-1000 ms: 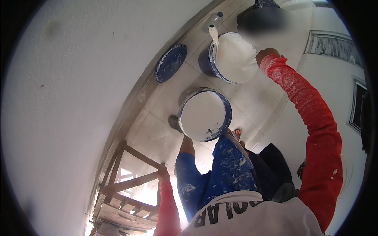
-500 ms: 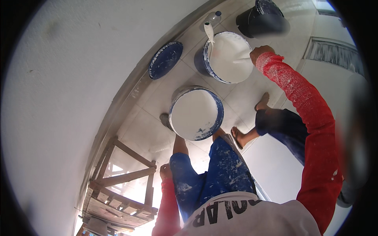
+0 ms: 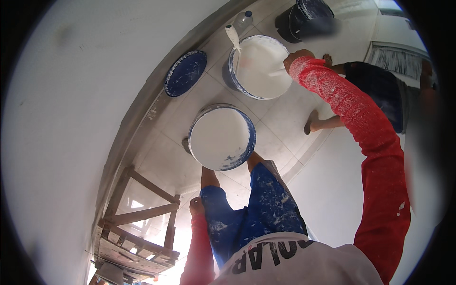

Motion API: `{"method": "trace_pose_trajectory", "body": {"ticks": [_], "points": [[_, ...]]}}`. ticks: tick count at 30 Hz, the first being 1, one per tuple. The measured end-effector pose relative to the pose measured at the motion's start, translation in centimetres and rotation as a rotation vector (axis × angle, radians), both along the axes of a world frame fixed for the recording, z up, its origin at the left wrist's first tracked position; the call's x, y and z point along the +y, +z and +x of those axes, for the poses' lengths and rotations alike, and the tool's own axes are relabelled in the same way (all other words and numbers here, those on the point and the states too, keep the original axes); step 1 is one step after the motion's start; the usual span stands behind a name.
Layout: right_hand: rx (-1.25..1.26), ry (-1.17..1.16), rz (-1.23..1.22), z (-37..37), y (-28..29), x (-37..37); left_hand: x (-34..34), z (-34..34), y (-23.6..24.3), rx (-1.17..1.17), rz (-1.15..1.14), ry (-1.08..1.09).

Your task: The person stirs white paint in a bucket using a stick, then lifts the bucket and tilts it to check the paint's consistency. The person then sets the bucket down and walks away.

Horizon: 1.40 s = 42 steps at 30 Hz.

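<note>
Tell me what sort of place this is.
Probably a building or renovation site: two open buckets of white material, a white-smeared blue lid and a rough wooden frame.

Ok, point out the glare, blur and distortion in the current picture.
Head view: glare bleaches the area beside the wooden stand, a hazy smudge blurs part of the dark bucket, and fisheye distortion curves the baseboard.

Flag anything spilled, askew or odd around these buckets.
The white-filled buckets look upright. White smears stand out oddly on the blue shorts and the blue lid by the wall: probably splashes.
</note>
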State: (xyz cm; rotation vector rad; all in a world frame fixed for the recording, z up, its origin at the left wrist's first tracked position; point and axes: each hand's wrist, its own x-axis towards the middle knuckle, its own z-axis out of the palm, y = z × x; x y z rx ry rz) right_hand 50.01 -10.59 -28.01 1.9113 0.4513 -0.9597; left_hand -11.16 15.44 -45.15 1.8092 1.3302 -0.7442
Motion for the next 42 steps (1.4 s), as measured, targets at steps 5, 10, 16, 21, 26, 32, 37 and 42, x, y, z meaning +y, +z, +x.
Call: {"method": "trace_pose_trajectory", "body": {"ticks": [5,10,16,21,26,32,37,42], "points": [[0.016,0.086,-0.022,0.0,0.5,0.1,-1.9,0.0,-0.2,0.009,0.024,-0.03],[0.01,0.016,-0.043,0.8,1.4,1.1,-3.7,-0.2,0.1,0.053,0.075,-0.012],[0.029,0.029,-0.063,3.4,-0.3,-7.0,-7.9,0.4,-0.6,0.019,0.047,0.028],[0.041,-0.141,0.162,0.8,5.9,-11.5,-7.4,-0.2,-3.1,-0.117,0.09,0.093],[-0.017,-0.558,0.456,-1.6,10.7,-18.4,-10.5,3.4,-4.7,-0.324,0.115,0.092],[-0.04,-1.19,0.586,-4.7,15.7,-21.6,-13.4,6.4,-2.7,-0.363,0.1,0.225],[-0.104,-1.33,0.698,-7.4,19.7,-22.5,-13.3,5.7,-2.3,-0.378,0.139,0.258],[-0.017,-1.461,0.722,-10.6,25.1,-22.6,-13.5,4.2,-0.2,-0.288,0.108,0.292]]}}
